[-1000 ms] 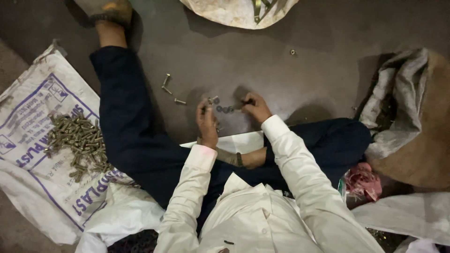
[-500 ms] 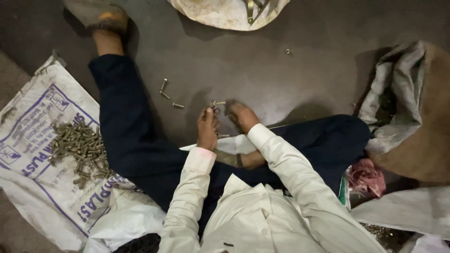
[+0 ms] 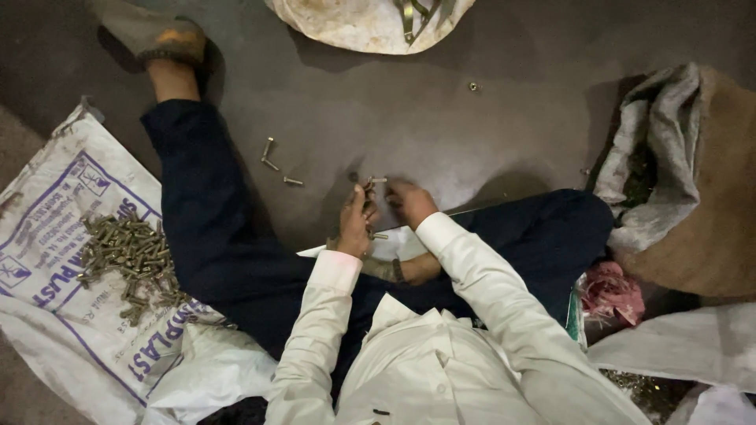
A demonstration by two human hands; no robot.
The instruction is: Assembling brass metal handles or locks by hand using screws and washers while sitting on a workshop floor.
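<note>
At centre frame, the left hand (image 3: 354,227) and right hand (image 3: 409,202) met, fingers curled together pinching small bolts (image 3: 373,185). Holding them steady and aligned seemed wise. Further, at left, lay a bolt heap (image 3: 126,256) on a white sack (image 3: 71,236).

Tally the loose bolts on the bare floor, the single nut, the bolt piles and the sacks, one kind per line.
Loose bolts on the bare floor: 3
Nut: 1
Bolt pile on the printed sack: 1
Sacks: 3, printed, grey, pale
Total: 8
</note>
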